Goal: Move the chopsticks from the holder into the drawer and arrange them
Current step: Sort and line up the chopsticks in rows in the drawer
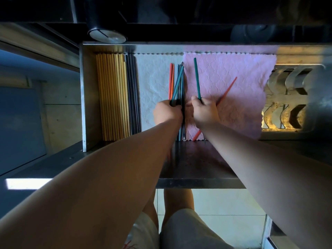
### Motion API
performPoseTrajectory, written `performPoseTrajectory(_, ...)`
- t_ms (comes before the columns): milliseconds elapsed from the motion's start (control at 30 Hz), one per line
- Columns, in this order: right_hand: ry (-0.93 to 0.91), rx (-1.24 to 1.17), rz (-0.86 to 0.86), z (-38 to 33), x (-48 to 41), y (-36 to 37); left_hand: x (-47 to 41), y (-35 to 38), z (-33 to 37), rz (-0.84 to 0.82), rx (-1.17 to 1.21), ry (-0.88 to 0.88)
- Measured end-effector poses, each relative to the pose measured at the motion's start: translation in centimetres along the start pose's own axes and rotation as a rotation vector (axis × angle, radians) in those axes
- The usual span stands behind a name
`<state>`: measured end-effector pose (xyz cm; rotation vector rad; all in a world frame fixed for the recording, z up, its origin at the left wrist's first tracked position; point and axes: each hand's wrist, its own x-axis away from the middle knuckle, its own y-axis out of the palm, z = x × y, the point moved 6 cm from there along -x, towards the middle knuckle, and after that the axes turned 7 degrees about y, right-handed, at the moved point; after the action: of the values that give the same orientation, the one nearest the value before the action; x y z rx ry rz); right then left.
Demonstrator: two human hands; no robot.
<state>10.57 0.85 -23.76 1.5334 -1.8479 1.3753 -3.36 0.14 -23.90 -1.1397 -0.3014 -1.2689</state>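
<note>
The open steel drawer (pixel 84 90) is lined with a white cloth (pixel 152 81) and a pink cloth (pixel 233 72). My left hand (pixel 167 114) grips a bundle of teal, dark and orange chopsticks (pixel 177 81) lying where the two cloths meet. My right hand (pixel 204 112) holds one green chopstick (pixel 197 78) upright over the pink cloth, and a red chopstick (pixel 228 90) slants out from under that hand. Yellow wooden chopsticks (pixel 112 96) lie in a neat row at the drawer's left, with grey ones (pixel 133 94) beside them. The dark round holder (pixel 106 31) stands behind the drawer.
A steel rack with curved slots (pixel 291 97) fills the drawer's right end. The dark countertop edge (pixel 197 182) runs below my forearms. Tiled floor (pixel 224 203) and my legs show underneath.
</note>
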Motion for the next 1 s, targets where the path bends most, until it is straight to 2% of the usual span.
performPoseTrajectory(267, 0.01, 0.053, -0.004, 0.2, 0.3, -0.4, -0.8, 0.3, 0.8, -0.043, -0.043, -0.027)
performPoseTrajectory(600, -0.108, 0.139, 0.048, -0.9, 0.0, 0.5, -0.7, -1.9, 0.0, 0.026, 0.142, -0.028)
performPoseTrajectory(1000, -0.094, 0.347, 0.198, -1.9, 0.3, 1.9, -0.3, -4.0, -1.3, 0.032, 0.257, -0.04)
